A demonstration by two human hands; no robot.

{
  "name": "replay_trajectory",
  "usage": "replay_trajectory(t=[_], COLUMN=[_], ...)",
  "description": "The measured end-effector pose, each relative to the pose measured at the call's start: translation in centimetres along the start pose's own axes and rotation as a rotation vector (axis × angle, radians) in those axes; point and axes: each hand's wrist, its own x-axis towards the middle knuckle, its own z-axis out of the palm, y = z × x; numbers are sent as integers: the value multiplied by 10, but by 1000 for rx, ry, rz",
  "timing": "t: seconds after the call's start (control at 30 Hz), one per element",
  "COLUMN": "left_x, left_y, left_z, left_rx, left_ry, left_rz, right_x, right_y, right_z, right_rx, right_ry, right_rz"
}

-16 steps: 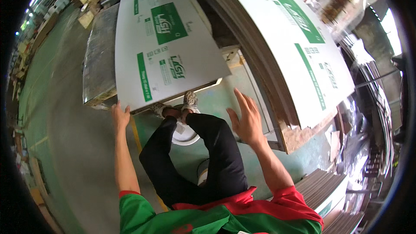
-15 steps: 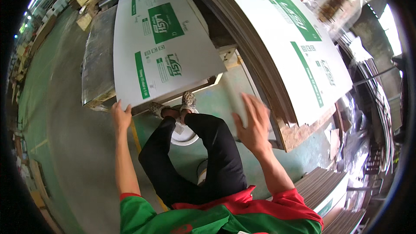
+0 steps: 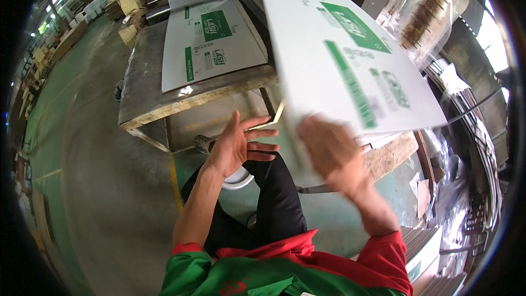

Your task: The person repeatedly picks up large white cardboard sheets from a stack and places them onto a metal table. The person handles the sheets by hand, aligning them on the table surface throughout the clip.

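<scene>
White rectangular flat panel with green printing [image 3: 350, 66]: directly ahead of the right hand [image 3: 334, 156], whose fingers are at its near-left corner. Right hand blurred; can't tell if they pinch or just press. Left hand [image 3: 235, 148] well left of that corner, fingers spread, apart from the panel.

Labels: big green block with white lettering, long green lettered strip, smaller green logo, all ahead of the right fingers; near ones smeared.

Panel's long axis runs away from the right fingers, leaning left toward the far end; short near edge faces the wearer. Strip roughly follows that axis.

Grey worktop with a wooden edge [image 3: 143, 66] ahead of the left fingers, carrying a second white panel with matching green print [image 3: 213, 44]. Green-grey workshop floor [image 3: 98, 186] below both hands, yellow line [image 3: 176, 186] left of the left fingers. Film-wrapped brown roll [image 3: 430, 16] far ahead-right of the right fingers.
</scene>
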Motion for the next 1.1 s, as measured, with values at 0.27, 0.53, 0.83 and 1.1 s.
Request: replay_trajectory(t=[0.27, 0.53, 0.83, 1.1], left_x=[-100, -280, -366, -366], left_y=[-25, -26, -85, -137], left_z=[-2, -11, -57, -67], left_rx=[463, 582, 1116, 1314], left_ry=[652, 1023, 1501, 1471], left_rz=[23, -94, -396, -356], right_x=[-203, -248, -214, -277], right_y=[24, -26, -51, -71], right_z=[-93, -41, 51, 45], right_rx=[-676, 428, 837, 755], right_ry=[100, 9, -345, -345], right_rz=[1157, 1708, 1415, 1460])
